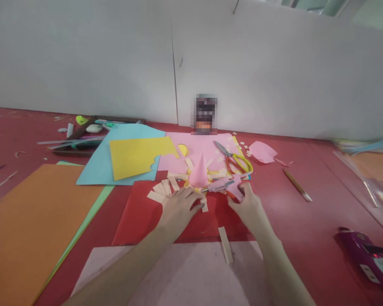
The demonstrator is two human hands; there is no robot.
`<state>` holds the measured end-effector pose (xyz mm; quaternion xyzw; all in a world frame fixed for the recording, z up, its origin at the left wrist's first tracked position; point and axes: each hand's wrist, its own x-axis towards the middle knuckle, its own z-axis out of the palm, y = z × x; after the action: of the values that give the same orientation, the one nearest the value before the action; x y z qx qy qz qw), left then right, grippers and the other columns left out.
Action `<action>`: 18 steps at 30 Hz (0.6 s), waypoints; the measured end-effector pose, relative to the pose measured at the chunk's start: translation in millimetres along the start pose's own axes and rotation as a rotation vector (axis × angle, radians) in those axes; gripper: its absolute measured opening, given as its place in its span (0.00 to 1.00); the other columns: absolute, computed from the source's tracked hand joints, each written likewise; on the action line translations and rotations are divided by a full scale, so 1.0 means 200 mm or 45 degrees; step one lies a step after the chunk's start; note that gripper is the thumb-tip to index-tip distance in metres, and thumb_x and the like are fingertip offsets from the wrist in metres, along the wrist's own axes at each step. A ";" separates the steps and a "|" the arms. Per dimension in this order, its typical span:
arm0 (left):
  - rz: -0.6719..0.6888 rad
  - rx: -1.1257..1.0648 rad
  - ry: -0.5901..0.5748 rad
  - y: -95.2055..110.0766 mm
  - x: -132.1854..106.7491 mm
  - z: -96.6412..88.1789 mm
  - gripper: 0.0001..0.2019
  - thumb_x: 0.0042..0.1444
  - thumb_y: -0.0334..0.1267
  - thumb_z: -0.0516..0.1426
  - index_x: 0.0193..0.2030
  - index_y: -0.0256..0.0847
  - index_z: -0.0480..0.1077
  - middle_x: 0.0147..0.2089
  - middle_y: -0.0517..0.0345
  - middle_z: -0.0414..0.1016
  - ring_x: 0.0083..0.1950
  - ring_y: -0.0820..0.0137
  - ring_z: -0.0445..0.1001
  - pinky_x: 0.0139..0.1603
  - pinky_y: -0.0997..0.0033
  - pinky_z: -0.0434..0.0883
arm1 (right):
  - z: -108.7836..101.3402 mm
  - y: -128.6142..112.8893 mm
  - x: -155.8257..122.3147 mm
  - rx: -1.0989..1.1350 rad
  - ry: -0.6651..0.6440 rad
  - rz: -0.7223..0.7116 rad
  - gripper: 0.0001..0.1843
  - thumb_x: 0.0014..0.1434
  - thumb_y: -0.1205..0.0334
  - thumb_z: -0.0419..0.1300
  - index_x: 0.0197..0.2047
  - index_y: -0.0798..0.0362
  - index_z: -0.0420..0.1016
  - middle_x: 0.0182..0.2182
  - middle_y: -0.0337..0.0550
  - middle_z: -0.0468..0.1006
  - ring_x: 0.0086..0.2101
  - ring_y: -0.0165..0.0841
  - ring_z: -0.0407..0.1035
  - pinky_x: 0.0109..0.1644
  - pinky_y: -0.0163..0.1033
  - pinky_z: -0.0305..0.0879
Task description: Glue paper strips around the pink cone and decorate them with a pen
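Note:
My right hand (247,207) is closed round a pink glue gun (225,185), whose nozzle points left toward the base of a pink paper cone (199,172). The cone stands upright amid cream paper strips (162,190) fanned out around it on a red sheet (140,216). Fingers together, my left hand (178,207) lies flat on the strips just left of the cone and presses them down. One loose cream strip (226,245) lies nearer to me.
Scissors with yellow handles (235,158) lie on a pink sheet (198,146) behind the cone. Yellow (137,156), blue (98,168) and orange (28,221) sheets spread to the left. A pencil (296,185) and a dark purple device (365,257) lie at the right. A white wall (115,59) stands behind.

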<state>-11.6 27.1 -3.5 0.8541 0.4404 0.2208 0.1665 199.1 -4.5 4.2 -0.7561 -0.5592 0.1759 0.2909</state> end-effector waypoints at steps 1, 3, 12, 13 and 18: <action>0.000 -0.002 0.003 0.00 0.00 0.00 0.03 0.57 0.37 0.54 0.38 0.45 0.68 0.38 0.61 0.71 0.40 0.68 0.70 0.43 0.63 0.66 | 0.00 0.00 0.00 0.006 0.002 -0.001 0.15 0.45 0.55 0.56 0.36 0.49 0.59 0.30 0.39 0.72 0.29 0.36 0.69 0.30 0.37 0.60; 0.000 -0.008 0.006 0.00 0.00 0.00 0.03 0.57 0.37 0.54 0.38 0.45 0.68 0.37 0.61 0.71 0.40 0.68 0.69 0.43 0.63 0.66 | 0.00 0.00 0.00 0.028 0.010 -0.005 0.15 0.45 0.55 0.56 0.36 0.49 0.59 0.29 0.39 0.72 0.28 0.36 0.68 0.30 0.37 0.60; 0.005 -0.006 0.001 0.00 0.01 0.00 0.05 0.58 0.38 0.53 0.38 0.45 0.69 0.38 0.60 0.71 0.40 0.68 0.69 0.43 0.63 0.67 | 0.00 0.01 0.00 0.032 0.009 -0.049 0.11 0.47 0.57 0.54 0.35 0.49 0.58 0.27 0.38 0.71 0.26 0.34 0.67 0.27 0.34 0.58; 0.007 -0.002 0.003 0.00 0.01 0.00 0.04 0.58 0.38 0.53 0.38 0.45 0.69 0.38 0.60 0.71 0.40 0.68 0.69 0.43 0.63 0.67 | 0.00 0.01 0.00 0.032 0.010 -0.052 0.11 0.47 0.57 0.54 0.35 0.49 0.58 0.27 0.38 0.71 0.26 0.34 0.67 0.27 0.35 0.58; 0.003 0.025 0.000 0.00 0.01 0.00 0.04 0.57 0.38 0.55 0.38 0.45 0.69 0.38 0.61 0.71 0.41 0.68 0.69 0.44 0.63 0.66 | -0.01 0.00 -0.01 0.007 0.019 -0.076 0.11 0.48 0.57 0.54 0.36 0.49 0.59 0.30 0.39 0.73 0.28 0.34 0.68 0.30 0.35 0.59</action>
<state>-11.3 28.4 -3.4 0.8563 0.4416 0.2167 0.1577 199.9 -6.2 4.5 -0.7396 -0.5788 0.1630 0.3025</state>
